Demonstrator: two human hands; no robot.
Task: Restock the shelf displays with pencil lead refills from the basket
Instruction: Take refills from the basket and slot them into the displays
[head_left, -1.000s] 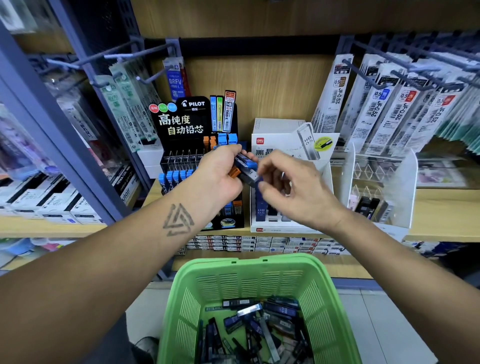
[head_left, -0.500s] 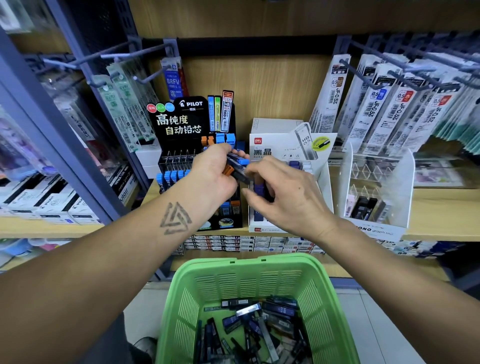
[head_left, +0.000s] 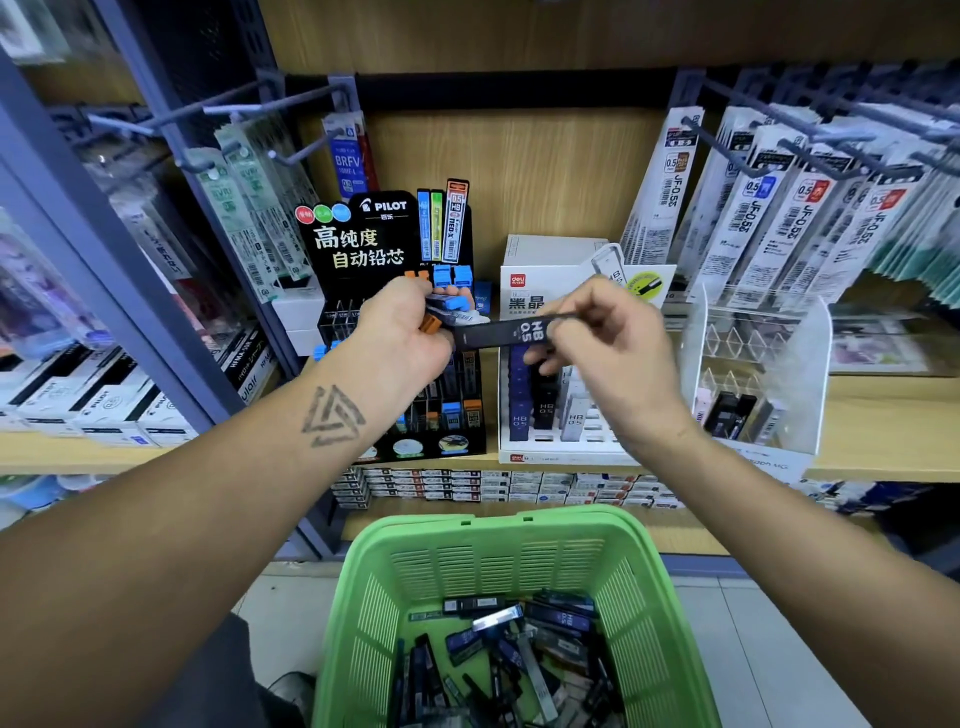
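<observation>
My left hand (head_left: 402, 338) grips a bundle of lead refill cases (head_left: 451, 310) with blue and orange caps, in front of the black Pilot display (head_left: 358, 244). My right hand (head_left: 608, 343) pinches one black case marked HB 0.5 (head_left: 511, 332), held level between the two hands above the white Deli display box (head_left: 524, 291). That box holds blue, black and white upright cases. The green basket (head_left: 670, 613) stands below, with several dark refill cases (head_left: 498, 654) loose on its bottom.
A clear acrylic tiered stand (head_left: 769, 364) sits right of the Deli box with a few cases low in it. Hanging refill packs (head_left: 779, 208) fill pegs at upper right and upper left. Flat boxes (head_left: 467, 486) line the shelf edge below. A blue upright post (head_left: 104, 249) stands at left.
My right hand has drawn a single black HB 0.5 case out of the left hand's bundle and moved right and slightly up. The left hand stays near the Pilot display.
</observation>
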